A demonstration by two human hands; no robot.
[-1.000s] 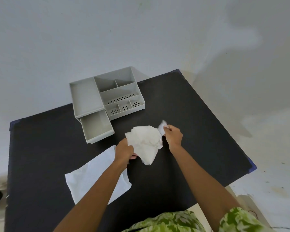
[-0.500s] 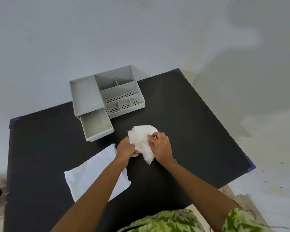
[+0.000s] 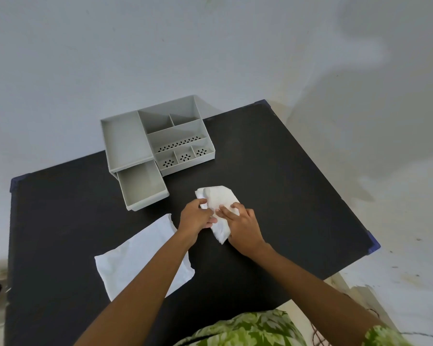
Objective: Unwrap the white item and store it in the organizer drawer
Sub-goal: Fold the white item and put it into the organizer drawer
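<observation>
A crumpled white item (image 3: pixel 218 201) lies folded on the black table (image 3: pixel 285 183), in the middle. My left hand (image 3: pixel 195 217) pinches its left edge. My right hand (image 3: pixel 243 224) presses down on its right half with fingers spread over the fold. A grey plastic organizer (image 3: pixel 158 138) with several compartments stands at the back of the table. Its drawer (image 3: pixel 143 186) is pulled out toward me and holds nothing.
A flat white wrapper sheet (image 3: pixel 130 260) lies on the table to the left, partly under my left forearm. The table's right edge (image 3: pixel 370 243) and blue corner are close to my right arm. A pale wall stands behind the organizer.
My right hand folded the item's right flap over to the left and now presses on it. The item is narrower than before. My left hand kept its hold.
</observation>
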